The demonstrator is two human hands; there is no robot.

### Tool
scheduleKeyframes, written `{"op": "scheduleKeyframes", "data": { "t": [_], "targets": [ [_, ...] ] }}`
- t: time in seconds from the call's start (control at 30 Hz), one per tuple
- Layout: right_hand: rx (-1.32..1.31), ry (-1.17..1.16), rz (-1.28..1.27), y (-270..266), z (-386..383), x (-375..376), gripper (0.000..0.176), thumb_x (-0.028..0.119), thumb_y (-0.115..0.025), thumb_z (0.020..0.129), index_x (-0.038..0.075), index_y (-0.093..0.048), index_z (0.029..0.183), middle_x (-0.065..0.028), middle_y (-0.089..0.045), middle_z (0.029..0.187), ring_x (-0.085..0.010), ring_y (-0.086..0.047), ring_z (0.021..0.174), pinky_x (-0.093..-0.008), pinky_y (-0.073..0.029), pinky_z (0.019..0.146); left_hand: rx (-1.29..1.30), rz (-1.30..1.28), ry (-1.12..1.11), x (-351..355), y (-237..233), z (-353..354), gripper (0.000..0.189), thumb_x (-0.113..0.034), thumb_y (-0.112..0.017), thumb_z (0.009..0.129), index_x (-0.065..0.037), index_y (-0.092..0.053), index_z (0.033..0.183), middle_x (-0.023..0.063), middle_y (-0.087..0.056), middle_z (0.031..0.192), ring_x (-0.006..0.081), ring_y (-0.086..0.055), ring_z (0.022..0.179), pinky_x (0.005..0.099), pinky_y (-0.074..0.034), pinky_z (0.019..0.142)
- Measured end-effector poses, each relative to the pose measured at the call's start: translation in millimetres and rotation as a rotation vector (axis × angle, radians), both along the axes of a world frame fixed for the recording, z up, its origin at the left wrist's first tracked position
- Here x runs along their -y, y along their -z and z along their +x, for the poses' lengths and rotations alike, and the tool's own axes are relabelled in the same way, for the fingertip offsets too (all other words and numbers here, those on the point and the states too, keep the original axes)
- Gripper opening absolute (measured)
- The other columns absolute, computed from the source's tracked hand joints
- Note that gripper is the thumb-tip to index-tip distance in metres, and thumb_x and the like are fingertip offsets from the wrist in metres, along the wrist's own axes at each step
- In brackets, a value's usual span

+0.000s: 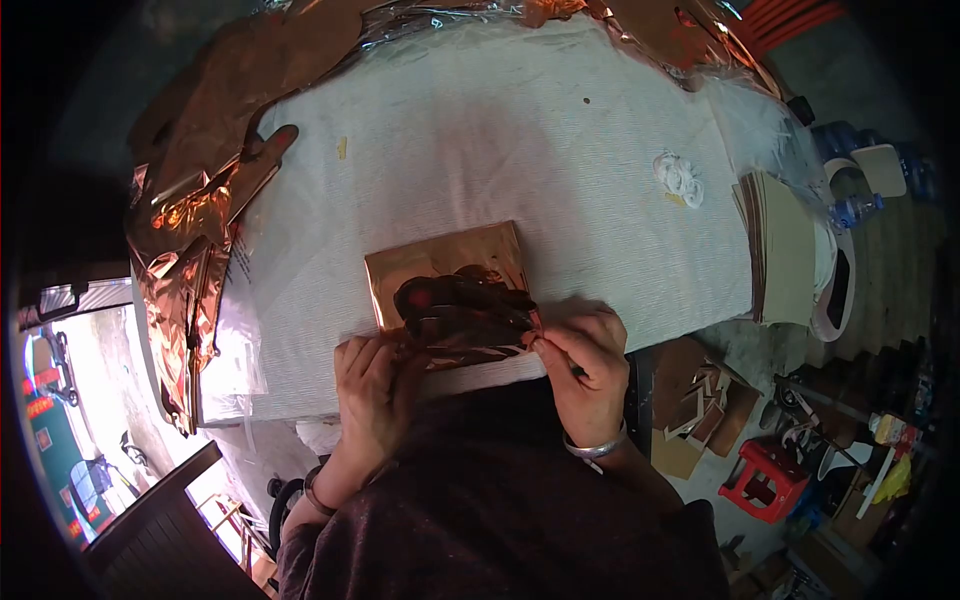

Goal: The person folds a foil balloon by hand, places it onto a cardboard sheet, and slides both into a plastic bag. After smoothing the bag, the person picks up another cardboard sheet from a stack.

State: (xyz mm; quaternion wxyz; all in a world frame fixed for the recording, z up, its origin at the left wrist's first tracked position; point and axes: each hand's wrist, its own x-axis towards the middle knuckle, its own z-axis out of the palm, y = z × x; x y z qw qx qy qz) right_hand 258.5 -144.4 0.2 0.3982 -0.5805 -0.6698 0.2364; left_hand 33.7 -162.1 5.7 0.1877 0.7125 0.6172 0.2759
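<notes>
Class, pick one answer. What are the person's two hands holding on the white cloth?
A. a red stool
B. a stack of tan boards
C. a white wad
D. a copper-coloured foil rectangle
D: the left hand and the right hand each pinch a near corner of the copper-coloured foil rectangle, which lies flat on the white cloth.
</notes>
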Motion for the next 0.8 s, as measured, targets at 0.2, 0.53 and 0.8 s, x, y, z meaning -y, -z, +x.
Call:
{"op": "scheduleKeyframes", "data": {
  "t": [0.2, 0.53, 0.8],
  "targets": [
    [0.006, 0.0, -0.052, -7.1, -0.9, -3.5, 0.025, -0.004, -0.07, 0.073, 0.003, -0.064, 0.096, -0.0056, -0.062, 0.081, -0.0242, -0.053, 0.086, -0.0348, -0.041, 0.08, 0.018, 0.011, -0.005, 0.0, -0.2, 0.5, 0.018, -0.005, -0.068, 0.077, 0.0, -0.062, 0.093, 0.0153, -0.06, 0.089, 0.0326, -0.053, 0.086, 0.0381, -0.043, 0.076],
    [0.054, 0.068, -0.029, -0.3, -5.9, -0.8, 0.018, -0.003, -0.07, 0.075, 0.002, -0.062, 0.09, -0.0084, -0.064, 0.083, -0.0267, -0.055, 0.085, -0.0348, -0.044, 0.077, 0.056, -0.062, -0.05, -0.8, -4.3, 2.8, 0.015, -0.007, -0.069, 0.078, 0.0, -0.06, 0.089, 0.0124, -0.062, 0.088, 0.0297, -0.054, 0.082, 0.0377, -0.039, 0.076],
    [0.124, -0.005, 0.099, 4.2, -6.8, -4.3, 0.016, -0.003, -0.071, 0.074, 0.001, -0.062, 0.087, -0.0097, -0.064, 0.083, -0.0277, -0.056, 0.084, -0.0364, -0.045, 0.075, 0.096, -0.161, -0.149, 0.8, -4.6, 5.2, 0.028, -0.01, -0.07, 0.079, 0.0, -0.057, 0.102, 0.015, -0.059, 0.086, 0.0338, -0.053, 0.083, 0.0405, -0.041, 0.074]
  ]
}}
